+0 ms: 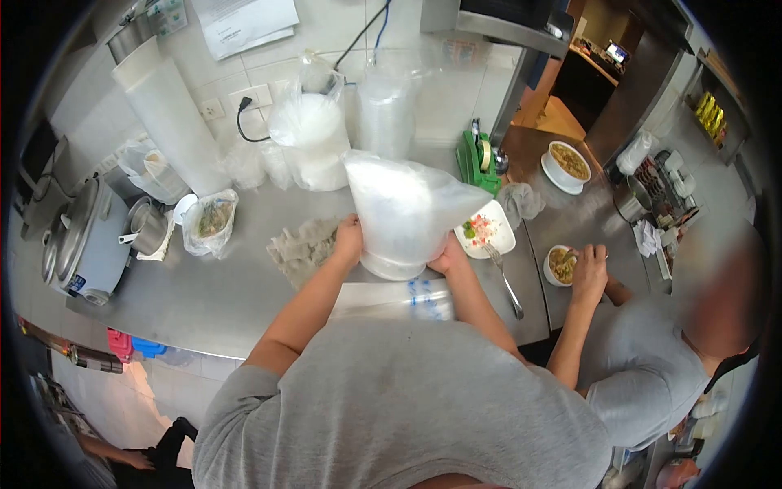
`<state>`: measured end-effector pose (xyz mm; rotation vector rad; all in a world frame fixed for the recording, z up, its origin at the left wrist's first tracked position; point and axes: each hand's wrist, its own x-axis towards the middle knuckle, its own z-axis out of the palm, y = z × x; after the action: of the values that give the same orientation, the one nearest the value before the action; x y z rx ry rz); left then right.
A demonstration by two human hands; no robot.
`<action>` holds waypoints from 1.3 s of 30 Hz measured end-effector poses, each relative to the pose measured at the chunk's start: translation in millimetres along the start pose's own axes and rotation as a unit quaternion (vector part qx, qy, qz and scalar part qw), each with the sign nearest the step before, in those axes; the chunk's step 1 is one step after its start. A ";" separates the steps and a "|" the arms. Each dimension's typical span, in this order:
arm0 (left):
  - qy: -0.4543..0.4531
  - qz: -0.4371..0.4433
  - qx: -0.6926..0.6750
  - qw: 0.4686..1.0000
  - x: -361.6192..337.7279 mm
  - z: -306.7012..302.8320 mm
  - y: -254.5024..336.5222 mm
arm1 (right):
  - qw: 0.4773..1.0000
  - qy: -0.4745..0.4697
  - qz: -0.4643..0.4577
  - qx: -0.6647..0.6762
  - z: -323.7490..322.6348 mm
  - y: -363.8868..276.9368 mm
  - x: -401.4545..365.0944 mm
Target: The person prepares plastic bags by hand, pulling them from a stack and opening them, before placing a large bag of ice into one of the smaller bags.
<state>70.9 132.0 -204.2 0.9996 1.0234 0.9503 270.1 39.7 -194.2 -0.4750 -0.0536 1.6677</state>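
A clear plastic bag (399,204) with a round stack of whitish containers at its bottom stands upright before me, its top flaring to the right. My left hand (349,236) is closed on the bag's left side. On the lower right side my right hand (446,254) is closed round the same bag, its fingers partly hidden behind it. Close in front of my body lies a flat roll of clear plastic with blue print (391,300). Left of the bag is a crumpled grey cloth (301,248). A square white plate of food (489,230) with a fork sits to the right.
A co-worker (652,375) at the right handles a small bowl of soup (560,266). Behind are a green tape dispenser (476,163), a larger soup bowl (568,163) and bagged containers (314,134). A rice cooker (85,236) and metal pots (147,226) stand left.
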 end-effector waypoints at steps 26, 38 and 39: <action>0.063 0.047 -0.101 0.992 -33.7 6.7 -9.9 | 0.926 0.231 -0.248 -0.168 -5.2 69.2 -28.1; -0.108 0.026 0.189 0.976 -33.6 -8.8 33.0 | 0.904 0.100 -0.104 -0.402 25.2 -21.6 7.0; -0.110 0.013 0.202 0.973 -30.9 -6.1 39.1 | 0.893 0.077 -0.070 -0.438 36.9 -27.8 3.5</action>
<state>51.7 114.2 -161.4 1.4258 1.0369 0.6428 283.4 56.3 -153.1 -1.2487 -0.7303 1.3850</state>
